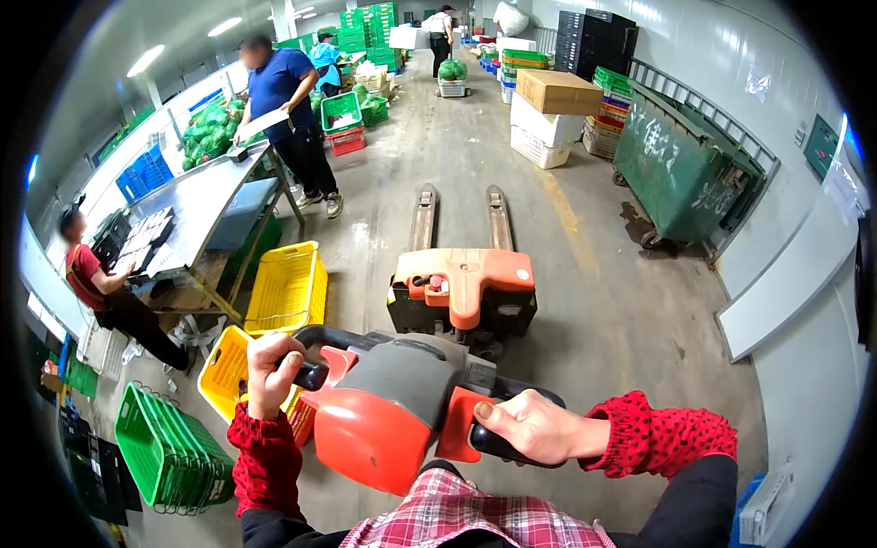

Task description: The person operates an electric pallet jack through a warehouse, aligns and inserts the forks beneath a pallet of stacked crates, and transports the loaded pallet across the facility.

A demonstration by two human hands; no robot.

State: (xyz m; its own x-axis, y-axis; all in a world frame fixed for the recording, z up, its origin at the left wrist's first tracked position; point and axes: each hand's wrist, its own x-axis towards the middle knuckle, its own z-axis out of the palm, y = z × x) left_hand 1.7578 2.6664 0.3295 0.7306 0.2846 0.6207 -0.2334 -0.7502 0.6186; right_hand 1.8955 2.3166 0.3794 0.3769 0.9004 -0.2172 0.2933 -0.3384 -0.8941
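Observation:
Both my hands grip the black handles of an electric pallet jack's red and grey control head (375, 434). My left hand (272, 373) is wrapped round the left handle, and my right hand (530, 427) closes on the right handle (498, 446) with the thumb on top. Ahead of the head sits the jack's orange and black body (466, 279). Its two forks (424, 219) point forward along the floor with no load on them. Red dotted sleeve covers (653, 437) are on my forearms.
Yellow crates (288, 288) and stacked green baskets (169, 447) stand close on the left, beside a metal table (206, 205) with two people. At right are a green wheeled bin (681, 164) and boxes (557, 93). Farther ahead, a person (440, 41) stands near a loaded cart (452, 87).

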